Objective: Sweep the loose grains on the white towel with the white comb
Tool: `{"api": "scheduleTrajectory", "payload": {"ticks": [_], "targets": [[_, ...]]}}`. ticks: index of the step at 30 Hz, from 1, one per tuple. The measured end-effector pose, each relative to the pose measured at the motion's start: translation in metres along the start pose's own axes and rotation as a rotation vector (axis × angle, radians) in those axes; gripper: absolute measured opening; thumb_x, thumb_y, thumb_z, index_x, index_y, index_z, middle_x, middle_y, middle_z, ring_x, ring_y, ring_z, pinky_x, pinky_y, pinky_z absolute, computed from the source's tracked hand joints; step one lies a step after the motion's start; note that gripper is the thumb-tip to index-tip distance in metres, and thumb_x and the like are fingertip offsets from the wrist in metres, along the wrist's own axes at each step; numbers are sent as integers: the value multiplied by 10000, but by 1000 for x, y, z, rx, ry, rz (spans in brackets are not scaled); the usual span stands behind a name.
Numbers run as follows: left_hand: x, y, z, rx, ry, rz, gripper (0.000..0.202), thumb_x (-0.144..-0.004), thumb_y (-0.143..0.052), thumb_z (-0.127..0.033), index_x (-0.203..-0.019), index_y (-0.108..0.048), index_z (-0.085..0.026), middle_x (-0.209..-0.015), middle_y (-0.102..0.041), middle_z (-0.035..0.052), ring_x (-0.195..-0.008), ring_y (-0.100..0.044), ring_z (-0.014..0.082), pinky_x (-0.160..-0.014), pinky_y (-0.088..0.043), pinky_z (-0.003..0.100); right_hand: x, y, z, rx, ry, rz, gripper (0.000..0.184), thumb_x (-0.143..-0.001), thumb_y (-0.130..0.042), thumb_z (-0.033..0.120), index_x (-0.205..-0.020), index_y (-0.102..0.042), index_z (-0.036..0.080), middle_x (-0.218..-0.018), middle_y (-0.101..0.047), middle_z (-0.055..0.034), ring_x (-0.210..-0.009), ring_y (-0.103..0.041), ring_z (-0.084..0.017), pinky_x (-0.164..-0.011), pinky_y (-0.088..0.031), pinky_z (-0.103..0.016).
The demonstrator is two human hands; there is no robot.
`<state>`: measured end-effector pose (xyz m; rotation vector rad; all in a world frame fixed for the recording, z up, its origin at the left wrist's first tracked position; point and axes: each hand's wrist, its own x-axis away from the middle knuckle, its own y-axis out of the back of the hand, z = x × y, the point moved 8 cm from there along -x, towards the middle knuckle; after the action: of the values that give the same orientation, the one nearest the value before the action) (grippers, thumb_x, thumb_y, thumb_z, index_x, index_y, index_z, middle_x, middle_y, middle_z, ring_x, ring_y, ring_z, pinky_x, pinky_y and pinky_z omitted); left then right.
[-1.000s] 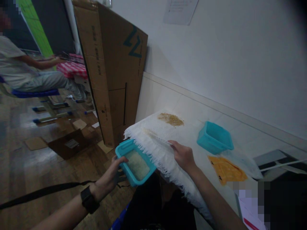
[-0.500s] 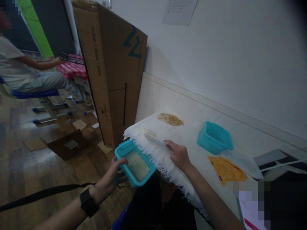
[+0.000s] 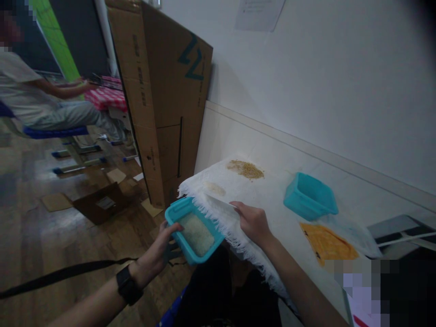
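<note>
My left hand (image 3: 159, 250) grips a teal plastic container (image 3: 218, 243), thumb over its rim, beside the table's near edge. White rice (image 3: 197, 234) covers the container's bottom. My right hand (image 3: 254, 222) pinches a thin, flat white strip (image 3: 221, 203), perhaps a card, held low over a white fringed cloth (image 3: 265, 195). Just beyond the strip lies a thin patch of pale grains (image 3: 215, 188). Farther back on the cloth is a heap of yellowish beans or grains (image 3: 250, 170).
A second teal container (image 3: 303, 209) stands on the table at right, near an orange cloth bag (image 3: 329, 243) and clear plastic. A tall cardboard box (image 3: 170, 104) rises at the table's left. Another person (image 3: 44, 100) sits farther left. Cardboard pieces (image 3: 102, 202) lie on the floor.
My right hand has drawn the white strip slightly toward the cloth's fringed edge, away from the pale grains. My left hand holds the container almost still. The view has shifted a little.
</note>
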<state>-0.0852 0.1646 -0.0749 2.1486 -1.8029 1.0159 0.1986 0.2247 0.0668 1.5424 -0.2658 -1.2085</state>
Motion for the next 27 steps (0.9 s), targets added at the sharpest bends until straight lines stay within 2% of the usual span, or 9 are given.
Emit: {"api": "scheduleTrajectory", "payload": {"ticks": [3,6,13,18,24,27], "targets": [[0,-1,-1,7,-5,3,594,-827,-860,-449,-1320,-538,-375,-1205,-704,67,-993,-769,324,-825,-657,479,11,8,5,-18,24,-21,437,-1015,-562,68,-1271,-864,253,-1053,-934,-32,-761,-858,-171,-714,-597,-211],[0,-2,-2,7,-10,9,597,-838,-858,-441,-1331,-527,-380,-1195,-699,60,-989,-767,320,-815,-662,476,10,12,5,-27,12,-29,433,-1009,-571,69,-1271,-860,257,-1081,-935,-29,-784,-868,-175,-737,-616,-215],[3,-6,-4,10,-30,28,659,-805,-897,-468,-1337,-518,-379,-1149,-695,43,-952,-762,308,-807,-645,463,-8,-4,4,2,-43,45,483,-965,-605,32,-1302,-859,266,-1131,-936,-31,-860,-886,-189,-813,-656,-229],[5,-7,-4,5,-16,9,668,-793,-890,-455,-1345,-523,-367,-1145,-689,47,-936,-748,297,-795,-621,444,9,0,20,-30,36,39,501,-932,-623,34,-1320,-853,254,-1163,-932,-50,-934,-897,-197,-867,-677,-244],[5,-8,-5,8,-9,11,674,-786,-885,-444,-1342,-511,-368,-1165,-686,50,-940,-746,297,-799,-624,450,38,12,48,-81,118,-48,438,-961,-669,85,-1340,-834,232,-1202,-922,-87,-1007,-898,-216,-913,-699,-278],[5,-8,-5,4,-6,9,653,-796,-879,-434,-1338,-520,-371,-1187,-685,51,-947,-747,297,-798,-625,451,40,16,48,-57,115,-110,460,-970,-638,69,-1353,-830,236,-1229,-917,-94,-1021,-896,-219,-920,-697,-287]]}}
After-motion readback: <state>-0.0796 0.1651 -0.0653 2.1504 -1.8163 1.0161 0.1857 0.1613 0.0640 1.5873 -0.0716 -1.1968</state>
